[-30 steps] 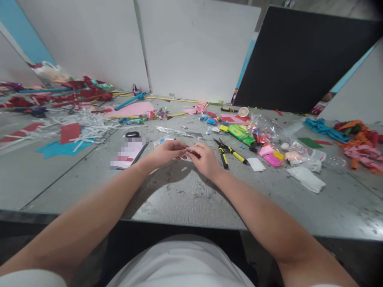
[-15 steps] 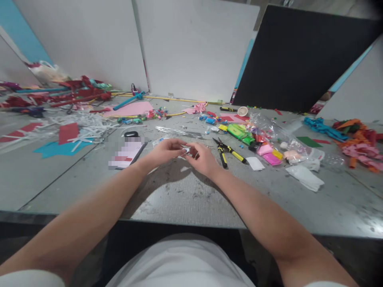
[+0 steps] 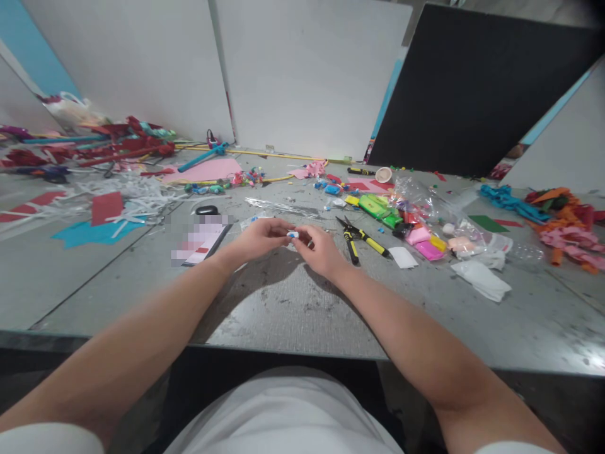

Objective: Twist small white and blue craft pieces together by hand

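Partway along, by our judgement

We work at a grey table [image 3: 283, 315], where a bundle of thin wires [image 3: 283, 207] lies beyond us. Our left hand [image 3: 262, 241] and right hand [image 3: 319, 250] come together above the table. The pliers [image 3: 375, 243] lie to our right, touched by neither. Smallest is the blue-and-white piece [image 3: 293, 234], between our hands: left thumb and fingertips pinch it, while the right fingers curl beside it, clamped or not we cannot tell. It is picked up, not yet set down; how much handling is left, we cannot tell.

Pliers [image 3: 363, 236] beside right hand [image 3: 317, 251]
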The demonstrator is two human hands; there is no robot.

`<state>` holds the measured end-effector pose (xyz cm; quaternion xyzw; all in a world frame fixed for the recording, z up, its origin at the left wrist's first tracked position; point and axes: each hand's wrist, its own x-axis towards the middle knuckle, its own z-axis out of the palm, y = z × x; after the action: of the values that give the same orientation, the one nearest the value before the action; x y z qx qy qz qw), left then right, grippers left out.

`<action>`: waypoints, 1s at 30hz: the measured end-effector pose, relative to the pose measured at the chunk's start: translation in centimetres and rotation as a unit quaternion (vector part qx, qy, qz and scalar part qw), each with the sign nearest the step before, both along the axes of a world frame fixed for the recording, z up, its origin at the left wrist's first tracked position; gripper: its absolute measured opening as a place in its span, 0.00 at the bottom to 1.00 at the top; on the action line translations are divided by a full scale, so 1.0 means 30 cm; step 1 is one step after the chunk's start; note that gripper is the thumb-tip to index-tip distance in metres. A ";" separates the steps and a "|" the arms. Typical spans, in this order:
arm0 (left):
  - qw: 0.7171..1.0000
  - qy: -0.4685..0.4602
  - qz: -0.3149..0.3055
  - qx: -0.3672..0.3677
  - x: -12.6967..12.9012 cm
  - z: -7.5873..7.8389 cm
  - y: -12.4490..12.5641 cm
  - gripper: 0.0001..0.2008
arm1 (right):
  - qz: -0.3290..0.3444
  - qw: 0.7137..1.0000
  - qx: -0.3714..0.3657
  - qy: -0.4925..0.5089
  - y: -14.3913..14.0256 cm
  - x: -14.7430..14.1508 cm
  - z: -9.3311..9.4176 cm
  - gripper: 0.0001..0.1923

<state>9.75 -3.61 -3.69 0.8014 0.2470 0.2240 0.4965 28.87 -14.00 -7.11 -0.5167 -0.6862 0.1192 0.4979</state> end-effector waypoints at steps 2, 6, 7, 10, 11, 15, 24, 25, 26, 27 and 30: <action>1.000 0.001 0.000 0.003 -0.001 0.004 -0.002 0.13 | -0.002 1.000 -0.002 0.000 0.000 0.001 0.001 0.10; 1.000 0.003 -0.004 0.000 -0.002 0.013 -0.012 0.13 | -0.007 1.000 -0.007 0.007 0.000 0.001 0.001 0.10; 1.000 0.004 -0.004 -0.002 -0.002 0.015 -0.015 0.13 | -0.009 1.000 -0.008 0.011 0.000 0.001 0.001 0.10; 1.000 0.007 0.002 -0.007 0.000 0.019 -0.021 0.12 | -0.011 0.999 -0.014 0.027 0.002 -0.001 0.001 0.11; 1.000 0.008 0.005 -0.007 0.000 0.021 -0.021 0.12 | -0.010 0.999 -0.017 0.034 0.003 -0.002 0.001 0.11; 1.000 0.021 0.014 -0.001 -0.001 0.026 -0.020 0.11 | 0.002 0.997 -0.033 0.067 0.000 -0.005 0.003 0.12; 1.000 0.019 0.011 0.008 -0.004 0.033 -0.029 0.11 | 0.041 0.985 -0.092 0.142 0.009 0.008 -0.006 0.16; 1.000 0.016 0.010 0.007 -0.004 0.033 -0.030 0.11 | 0.046 0.983 -0.099 0.146 0.013 0.011 -0.009 0.17; 1.000 0.013 0.010 0.007 -0.003 0.033 -0.032 0.11 | 0.051 0.982 -0.104 0.150 0.017 0.014 -0.012 0.18; 1.000 0.010 0.009 0.006 -0.003 0.034 -0.034 0.11 | 0.056 0.981 -0.107 0.151 0.020 0.017 -0.014 0.19; 1.000 0.003 0.010 0.001 -0.002 0.037 -0.038 0.11 | 0.067 0.981 -0.105 0.150 0.024 0.022 -0.018 0.23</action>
<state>9.69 -4.76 -2.59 0.8000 0.2559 0.2269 0.4930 29.53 -13.28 -7.66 -0.4953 -0.6206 0.3000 0.5288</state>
